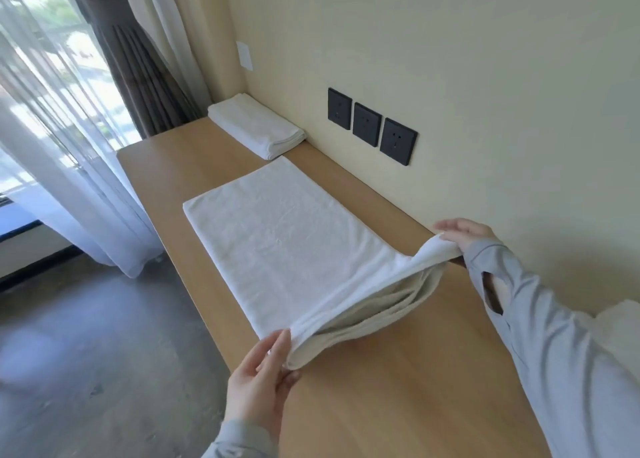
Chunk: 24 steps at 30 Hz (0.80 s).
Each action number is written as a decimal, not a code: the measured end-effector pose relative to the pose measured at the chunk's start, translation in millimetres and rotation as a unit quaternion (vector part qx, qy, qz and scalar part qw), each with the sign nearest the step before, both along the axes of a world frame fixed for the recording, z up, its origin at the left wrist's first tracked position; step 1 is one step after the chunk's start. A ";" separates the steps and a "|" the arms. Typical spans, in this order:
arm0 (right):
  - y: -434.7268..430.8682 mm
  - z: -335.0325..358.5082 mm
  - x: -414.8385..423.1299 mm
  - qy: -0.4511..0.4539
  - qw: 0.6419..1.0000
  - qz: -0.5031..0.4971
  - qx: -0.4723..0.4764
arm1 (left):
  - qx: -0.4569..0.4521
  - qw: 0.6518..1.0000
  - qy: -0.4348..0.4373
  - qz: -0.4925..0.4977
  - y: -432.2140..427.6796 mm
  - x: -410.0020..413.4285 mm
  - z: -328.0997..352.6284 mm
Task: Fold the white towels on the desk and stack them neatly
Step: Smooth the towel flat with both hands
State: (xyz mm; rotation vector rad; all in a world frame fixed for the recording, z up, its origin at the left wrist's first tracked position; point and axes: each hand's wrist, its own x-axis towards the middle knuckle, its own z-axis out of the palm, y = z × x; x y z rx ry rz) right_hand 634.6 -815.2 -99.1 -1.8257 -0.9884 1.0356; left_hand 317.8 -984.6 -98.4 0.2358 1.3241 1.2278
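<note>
A long white towel [277,236] lies folded lengthwise along the wooden desk [398,388]. Its near end is lifted off the wood, and the layers sag between my hands. My left hand [259,378] pinches the near-left corner of that end. My right hand [464,234] grips the near-right corner close to the wall. A second white towel [256,130], folded into a compact rectangle, sits at the far end of the desk against the wall.
Three black wall sockets [370,125] sit just above the desk on the right wall. A sheer curtain [69,166] and a dark tied drape [131,59] hang at the window to the left. Something white [623,322] shows at the right edge.
</note>
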 end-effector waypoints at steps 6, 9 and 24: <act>56.6 43.1 -69.3 0.176 0.982 -0.050 0.055 | 0.062 0.993 0.029 -0.101 62.5 -73.6 15.9; 90.7 54.6 -112.7 0.238 0.967 -0.019 0.089 | 0.050 0.986 0.130 -0.096 111.2 -114.0 4.6; 327.3 -1.4 -293.0 -0.221 0.969 -0.108 0.006 | 0.089 0.961 0.228 -0.130 369.0 -281.0 -74.5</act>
